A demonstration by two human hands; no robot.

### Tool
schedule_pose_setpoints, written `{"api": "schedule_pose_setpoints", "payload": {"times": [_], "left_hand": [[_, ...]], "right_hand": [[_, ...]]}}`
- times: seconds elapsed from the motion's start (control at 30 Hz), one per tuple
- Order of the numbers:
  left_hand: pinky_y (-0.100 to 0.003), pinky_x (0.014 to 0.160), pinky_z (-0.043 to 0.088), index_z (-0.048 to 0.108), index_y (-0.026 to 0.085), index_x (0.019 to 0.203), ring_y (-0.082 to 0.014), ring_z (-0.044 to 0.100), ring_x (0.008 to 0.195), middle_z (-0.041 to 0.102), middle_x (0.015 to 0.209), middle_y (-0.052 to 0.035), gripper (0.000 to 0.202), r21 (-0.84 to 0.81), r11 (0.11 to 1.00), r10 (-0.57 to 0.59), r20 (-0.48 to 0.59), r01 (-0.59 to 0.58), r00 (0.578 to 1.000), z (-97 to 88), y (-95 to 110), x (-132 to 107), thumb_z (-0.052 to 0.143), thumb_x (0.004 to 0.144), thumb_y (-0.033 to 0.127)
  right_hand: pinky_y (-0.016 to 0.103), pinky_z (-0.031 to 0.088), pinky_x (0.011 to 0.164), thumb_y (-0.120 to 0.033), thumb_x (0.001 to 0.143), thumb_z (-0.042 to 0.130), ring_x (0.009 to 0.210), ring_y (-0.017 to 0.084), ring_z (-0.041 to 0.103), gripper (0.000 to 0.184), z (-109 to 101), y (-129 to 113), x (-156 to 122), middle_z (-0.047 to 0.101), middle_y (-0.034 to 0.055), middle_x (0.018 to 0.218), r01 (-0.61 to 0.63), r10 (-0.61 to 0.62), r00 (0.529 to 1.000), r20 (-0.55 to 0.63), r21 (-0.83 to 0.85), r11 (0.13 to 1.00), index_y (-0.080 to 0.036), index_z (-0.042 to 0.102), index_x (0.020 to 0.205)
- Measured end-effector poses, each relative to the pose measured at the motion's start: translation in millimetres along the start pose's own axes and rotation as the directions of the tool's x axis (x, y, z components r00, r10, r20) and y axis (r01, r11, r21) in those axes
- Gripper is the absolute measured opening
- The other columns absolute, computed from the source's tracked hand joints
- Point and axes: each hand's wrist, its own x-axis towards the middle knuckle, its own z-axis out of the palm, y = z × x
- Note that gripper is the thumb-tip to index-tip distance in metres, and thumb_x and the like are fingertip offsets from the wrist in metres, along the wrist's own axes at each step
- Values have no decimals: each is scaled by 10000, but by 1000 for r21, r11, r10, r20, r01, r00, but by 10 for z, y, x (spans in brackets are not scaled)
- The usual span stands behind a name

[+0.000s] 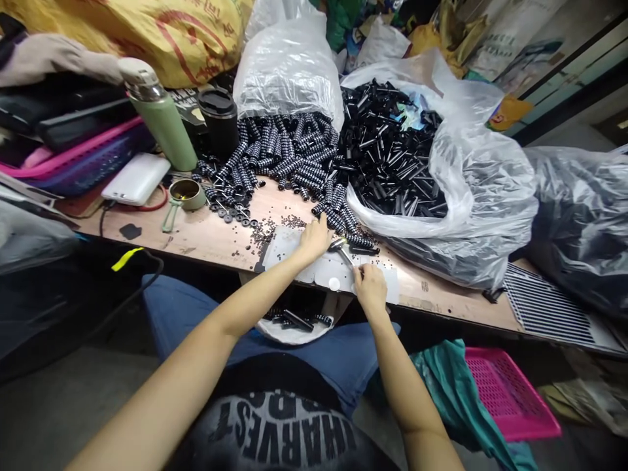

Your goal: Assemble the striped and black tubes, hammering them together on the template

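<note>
My left hand [315, 238] rests on a white pad [284, 247] at the table's front edge, fingers curled round a small black-and-white ribbed piece [337, 243]. My right hand [370, 286] is closed in a pinch on a thin metal pin [346, 257] that points up-left toward that piece. A heap of ribbed black-and-white pieces [289, 157] spills from a clear bag just beyond my left hand. An open plastic bag of plain black tubes [387, 150] lies to the right. A white bowl [294, 327] on my lap holds several finished pieces.
A green flask [159, 111], black cup [219, 118], small tin cup [186, 193] and white power bank [136, 178] stand at the left. Tiny black rings [255, 232] lie scattered on the wood. A dark bag [579, 209] sits far right, a pink basket [505, 392] on the floor.
</note>
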Motion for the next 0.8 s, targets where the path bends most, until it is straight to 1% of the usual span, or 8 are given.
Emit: {"api": "schedule_pose_setpoints", "payload": {"times": [0.07,0.13,0.23,0.37,0.5,0.63,0.73,0.8], "left_hand": [[-410,857,476,502,55,1222,-316,604,1026,595,1099,-222,355,-2,999,-39,98,40,994,42,-20,192,464,889,170],[-422,876,477,495,68,1249,-309,606,1042,597,1121,-212,395,-58,998,8,110,-1,994,55,-106,203,435,860,95],[-430,972,447,433,104,1340,-279,553,1158,561,1257,-184,475,-270,957,108,-9,-106,994,-1,-312,8,431,865,118],[-428,1030,418,482,141,1289,-248,524,1209,563,1297,-137,419,-471,868,80,-178,-156,981,-105,-534,-289,473,874,200],[-432,1034,411,492,166,1269,-241,521,1216,568,1293,-133,378,-464,853,104,-298,-239,949,-58,-560,-466,466,918,303],[-407,952,474,468,166,1286,-239,552,1172,567,1279,-149,385,-473,846,108,-304,-248,947,39,-543,-570,443,936,326],[-363,886,502,465,185,1286,-229,570,1132,564,1266,-138,382,-481,846,89,-299,-230,950,26,-606,-625,442,938,343],[-329,825,515,441,194,1306,-214,598,1063,574,1228,-130,398,-482,850,82,-277,-212,957,-17,-673,-650,423,944,358]], "right_hand": [[306,368,779,-366,960,417,972,240,526,272,-1,52,58,628,117,1008,67,-66,994,-83,16,998,-162,596,967],[316,373,823,-319,945,443,988,244,517,235,-18,139,176,623,122,1026,78,-76,993,-86,19,997,-150,592,1014],[307,377,807,-255,922,471,922,223,530,187,-10,237,498,629,108,976,97,-100,992,74,36,995,-143,587,1018],[292,367,820,-223,940,437,925,196,510,180,74,73,1131,604,112,1009,273,-295,934,204,129,953,-126,578,995],[276,359,844,-207,952,411,930,176,495,203,166,-399,1667,596,112,1052,327,-357,919,168,184,927,-113,574,1028],[270,360,857,-135,942,376,919,167,494,224,186,-871,1953,615,106,1044,354,-384,916,115,218,909,-113,578,1037],[297,364,870,-153,970,279,982,187,483,312,64,-912,2129,588,138,1124,337,-353,935,37,224,915,-99,534,1141],[347,349,910,-152,970,231,1102,231,437,372,-77,-701,2261,517,189,1238,225,-215,974,-73,185,957,-70,458,1252]]}}
